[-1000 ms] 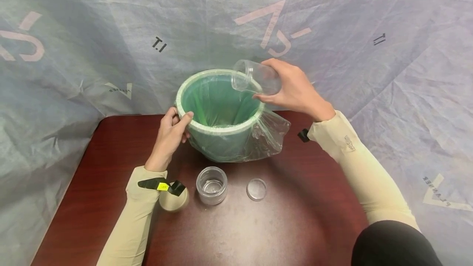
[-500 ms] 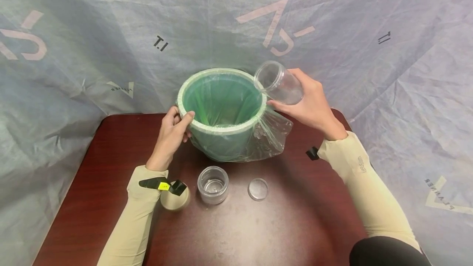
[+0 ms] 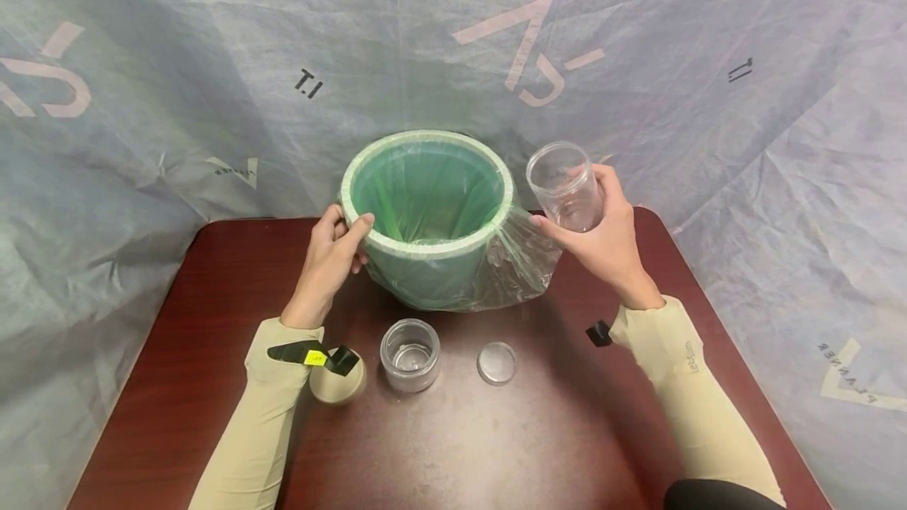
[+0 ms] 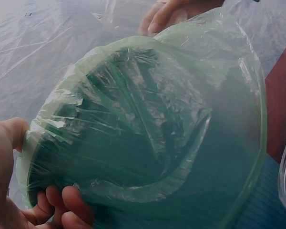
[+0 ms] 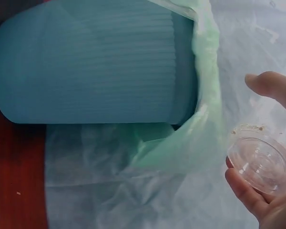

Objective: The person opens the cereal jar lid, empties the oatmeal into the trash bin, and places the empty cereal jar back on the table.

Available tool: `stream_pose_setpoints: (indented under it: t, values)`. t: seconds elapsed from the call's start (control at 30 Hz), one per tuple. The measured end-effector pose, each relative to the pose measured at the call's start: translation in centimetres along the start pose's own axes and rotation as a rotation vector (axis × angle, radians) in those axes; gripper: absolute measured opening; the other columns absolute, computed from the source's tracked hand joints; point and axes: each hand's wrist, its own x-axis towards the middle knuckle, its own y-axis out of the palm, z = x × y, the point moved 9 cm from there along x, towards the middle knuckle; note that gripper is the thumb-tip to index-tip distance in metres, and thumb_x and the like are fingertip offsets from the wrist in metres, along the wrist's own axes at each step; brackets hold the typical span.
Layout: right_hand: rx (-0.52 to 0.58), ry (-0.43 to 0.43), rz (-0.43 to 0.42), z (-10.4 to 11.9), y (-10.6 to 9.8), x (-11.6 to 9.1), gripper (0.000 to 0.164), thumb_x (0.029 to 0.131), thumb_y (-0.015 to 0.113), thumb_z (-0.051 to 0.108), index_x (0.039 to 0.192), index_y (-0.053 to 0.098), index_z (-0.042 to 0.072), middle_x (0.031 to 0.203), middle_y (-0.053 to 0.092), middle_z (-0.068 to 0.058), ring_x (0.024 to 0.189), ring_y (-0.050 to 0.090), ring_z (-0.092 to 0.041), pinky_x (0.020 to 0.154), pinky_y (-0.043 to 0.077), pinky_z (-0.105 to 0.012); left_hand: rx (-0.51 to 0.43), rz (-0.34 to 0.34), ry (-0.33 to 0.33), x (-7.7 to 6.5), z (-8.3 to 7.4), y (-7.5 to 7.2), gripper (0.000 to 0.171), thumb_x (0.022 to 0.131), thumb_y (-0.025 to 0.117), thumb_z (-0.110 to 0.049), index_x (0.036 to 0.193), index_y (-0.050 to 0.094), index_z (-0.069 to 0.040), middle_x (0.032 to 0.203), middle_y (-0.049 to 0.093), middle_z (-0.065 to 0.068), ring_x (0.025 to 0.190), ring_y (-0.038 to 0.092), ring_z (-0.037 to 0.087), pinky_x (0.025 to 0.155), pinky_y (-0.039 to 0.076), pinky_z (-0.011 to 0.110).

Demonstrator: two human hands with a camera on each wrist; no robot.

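Observation:
A green bin (image 3: pixel 425 278) lined with a thin clear-green bag (image 3: pixel 527 266) stands at the back of the table. My left hand (image 3: pixel 322 262) grips its left rim, thumb over the top and fingers against the outside wall; the left wrist view shows the bag under them. Right of the bin, my right hand (image 3: pixel 612 246) holds a clear plastic jar (image 3: pixel 563 187) in the air, mouth up and slightly tilted. No contents show inside it. In the right wrist view the jar's round base (image 5: pixel 260 162) faces the camera, with brownish specks at its edge.
A second clear jar (image 3: pixel 409 375), lidless, stands on the dark red table (image 3: pixel 453 455) in front of the bin. Beside it lie a clear round lid (image 3: pixel 497 363) and a beige lid (image 3: pixel 336 386), partly covered by my left wrist strap. Grey sheeting (image 3: pixel 397 38) hangs behind.
My right hand has drawn the jar from over the bin's right rim out to the right and lower, turning it from lying sideways to nearly upright. My left hand has stayed on the rim.

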Motion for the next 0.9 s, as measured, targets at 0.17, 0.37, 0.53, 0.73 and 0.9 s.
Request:
stream_pose_setpoints:
  t: [0.17,0.37,0.53,0.73,0.9]
  values:
    - [0.090,0.040,-0.025,0.5,-0.4,-1.9,0.068,0.073,0.095,-0.002,0.127,0.055,-0.006,0.111,0.064,0.007,0.102,0.061,-0.009,0.084,0.047,-0.022,-0.001,0.007,0.005,0.0,-0.1,0.1,0.029,0.104,0.067,-0.036,0.106,0.053,-0.011,0.073,0.058,-0.004,0.060,0.056,0.015,0.055,0.046,0.024]
    - [0.169,0.071,-0.014,0.3,-0.4,-3.4,0.062,0.075,0.093,-0.003,0.124,0.055,-0.010,0.111,0.066,0.009,0.101,0.062,-0.010,0.080,0.050,-0.021,0.001,0.004,0.001,0.0,-0.1,0.1,0.029,0.104,0.067,-0.036,0.106,0.053,-0.011,0.073,0.059,-0.005,0.061,0.056,0.015,0.056,0.046,0.024]
    - [0.201,0.082,-0.018,-0.7,-0.5,-4.1,0.062,0.075,0.092,-0.005,0.124,0.055,-0.009,0.113,0.065,0.004,0.104,0.062,-0.010,0.083,0.051,-0.020,-0.004,0.005,0.006,0.0,-0.1,0.1,0.028,0.104,0.067,-0.036,0.105,0.053,-0.011,0.073,0.059,-0.005,0.061,0.056,0.015,0.055,0.046,0.024]
    - [0.198,0.109,-0.003,-1.7,-0.4,-5.2,0.061,0.076,0.092,-0.005,0.125,0.057,-0.007,0.109,0.067,0.006,0.095,0.064,-0.011,0.078,0.052,-0.020,-0.015,0.004,0.011,0.0,0.0,0.0,0.028,0.105,0.066,-0.035,0.105,0.053,-0.011,0.072,0.058,-0.005,0.060,0.055,0.014,0.054,0.046,0.024]
    - [0.188,0.150,0.013,-2.5,-0.3,-6.4,0.061,0.077,0.093,-0.002,0.128,0.060,-0.003,0.108,0.068,0.004,0.089,0.066,-0.012,0.075,0.054,-0.020,-0.027,0.006,0.012,0.0,0.0,0.0,0.027,0.106,0.066,-0.034,0.105,0.053,-0.011,0.071,0.058,-0.005,0.060,0.055,0.014,0.054,0.045,0.023]
